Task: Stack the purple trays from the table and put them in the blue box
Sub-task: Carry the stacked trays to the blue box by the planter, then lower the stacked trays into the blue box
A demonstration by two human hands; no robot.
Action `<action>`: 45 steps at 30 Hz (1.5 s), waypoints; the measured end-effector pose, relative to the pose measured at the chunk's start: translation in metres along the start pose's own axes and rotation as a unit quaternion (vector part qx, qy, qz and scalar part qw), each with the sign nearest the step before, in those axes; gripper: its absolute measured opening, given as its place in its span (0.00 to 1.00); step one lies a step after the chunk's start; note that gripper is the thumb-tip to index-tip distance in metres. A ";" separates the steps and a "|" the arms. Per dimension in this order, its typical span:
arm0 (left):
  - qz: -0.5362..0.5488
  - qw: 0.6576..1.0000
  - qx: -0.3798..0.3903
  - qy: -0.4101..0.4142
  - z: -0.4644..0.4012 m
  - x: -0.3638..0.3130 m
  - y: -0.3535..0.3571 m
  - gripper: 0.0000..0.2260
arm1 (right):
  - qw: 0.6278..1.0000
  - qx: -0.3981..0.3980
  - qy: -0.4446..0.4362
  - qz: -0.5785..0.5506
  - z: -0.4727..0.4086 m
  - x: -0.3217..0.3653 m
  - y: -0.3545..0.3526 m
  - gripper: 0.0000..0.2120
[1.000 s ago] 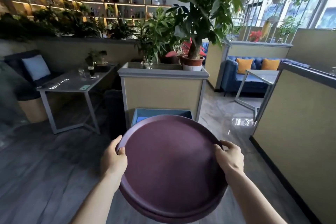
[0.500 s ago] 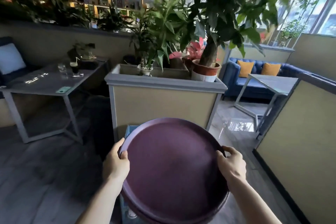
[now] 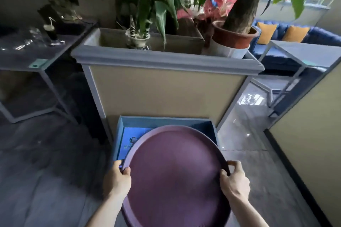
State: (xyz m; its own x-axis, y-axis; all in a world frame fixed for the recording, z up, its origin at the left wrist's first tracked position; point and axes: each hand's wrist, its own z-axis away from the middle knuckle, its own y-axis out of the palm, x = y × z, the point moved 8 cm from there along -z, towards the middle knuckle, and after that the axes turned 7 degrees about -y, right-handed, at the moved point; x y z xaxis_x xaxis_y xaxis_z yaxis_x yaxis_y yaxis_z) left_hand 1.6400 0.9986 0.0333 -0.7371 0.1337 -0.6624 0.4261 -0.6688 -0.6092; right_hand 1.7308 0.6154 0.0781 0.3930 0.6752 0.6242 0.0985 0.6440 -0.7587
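Observation:
I hold a stack of round purple trays (image 3: 175, 173) in front of me, tilted a little, with a second rim showing under the top one. My left hand (image 3: 117, 180) grips the left rim and my right hand (image 3: 234, 182) grips the right rim. The blue box (image 3: 162, 120) stands open on the floor just beyond and below the trays, against a beige planter wall. The trays' far edge overlaps the box opening and hides most of its inside; a blue sheet with a logo lies in its left part.
A beige planter box (image 3: 166, 62) with potted plants rises directly behind the blue box. A grey table (image 3: 38, 57) with glasses stands at the left. A beige partition (image 3: 313, 143) lines the right side, with a blue sofa (image 3: 295, 33) and another table beyond.
I have come closer to the planter and my view has tipped down. The blue box now shows fully beyond the trays, which are lower. Both hands keep their grip on the rims.

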 end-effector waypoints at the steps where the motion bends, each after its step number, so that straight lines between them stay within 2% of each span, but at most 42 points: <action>1: -0.007 1.000 -0.001 -0.008 -0.010 0.003 0.011 0.10 | 1.000 0.006 0.003 0.007 -0.011 -0.003 0.010 0.14; 8: -0.080 0.995 -0.015 -0.063 -0.062 0.022 0.079 0.10 | 0.996 0.061 0.006 0.070 -0.082 -0.024 0.073 0.13; 14: -0.102 0.991 -0.054 -0.067 -0.092 0.019 0.111 0.11 | 0.989 0.097 -0.001 0.113 -0.121 -0.033 0.113 0.13; 21: -0.160 0.982 -0.089 -0.038 -0.124 0.002 0.121 0.07 | 0.989 0.099 -0.036 0.102 -0.149 -0.011 0.138 0.23; 25: -0.174 0.979 -0.100 -0.025 -0.133 -0.002 0.126 0.06 | 0.992 0.075 -0.035 0.091 -0.159 -0.005 0.142 0.27; 32: -0.184 0.977 -0.106 -0.022 -0.132 -0.005 0.127 0.08 | 0.989 0.069 -0.048 0.122 -0.164 0.000 0.145 0.23; 37: -0.184 0.978 -0.094 -0.011 -0.135 -0.007 0.126 0.08 | 0.975 0.078 -0.088 0.186 -0.164 0.005 0.151 0.25; 42: -0.177 0.979 -0.096 -0.016 -0.137 -0.009 0.125 0.09 | 0.960 0.083 -0.105 0.247 -0.168 0.006 0.153 0.20; 45: -0.184 0.979 -0.090 -0.020 -0.141 -0.008 0.125 0.07 | 0.965 0.075 -0.098 0.231 -0.171 0.005 0.153 0.17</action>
State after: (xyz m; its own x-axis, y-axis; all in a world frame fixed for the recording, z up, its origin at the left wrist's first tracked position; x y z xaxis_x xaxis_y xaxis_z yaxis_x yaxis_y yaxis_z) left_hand 1.7729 1.0168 -0.0993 -0.8760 0.3103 -0.3693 0.2117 -0.4407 -0.8723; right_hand 1.9040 0.6553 -0.0669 0.1810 0.9486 0.2596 -0.1847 0.2921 -0.9384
